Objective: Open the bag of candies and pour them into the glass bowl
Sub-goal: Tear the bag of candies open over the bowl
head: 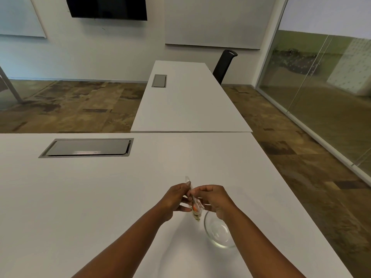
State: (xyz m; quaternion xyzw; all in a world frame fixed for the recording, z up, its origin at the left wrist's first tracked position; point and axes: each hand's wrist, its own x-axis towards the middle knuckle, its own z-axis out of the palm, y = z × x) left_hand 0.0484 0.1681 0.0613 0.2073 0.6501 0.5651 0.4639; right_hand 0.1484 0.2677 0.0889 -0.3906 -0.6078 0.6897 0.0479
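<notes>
Meeting room, white surfaces throughout; the near white table (pixel 100 197) carries the work. Nearest the camera, two bare forearms reach forward over the tabletop. A glass bowl (pixel 218 231) stands on the table under the right forearm, partly hidden by it; nothing can be seen inside it. Above the table and just left of the bowl, both hands meet on a small clear bag of candies (pixel 195 205), held roughly upright and off the surface. The left hand (pixel 175 199) pinches the upper part of the bag with thumb and fingertips. The right hand (pixel 215 199) grips the same upper part from the opposite side, fingers curled. Coloured candies sit in the lower end of the bag, which hangs beside the bowl's left rim. Whether the bag is torn cannot be told. Farther back on the near table, a grey cable hatch (pixel 86 147) lies flush in the top. Beyond, a second white table (pixel 188 105) abuts the first, with a black chair (pixel 223 66) at its far right side. A dark wall screen (pixel 106 7) hangs behind.
</notes>
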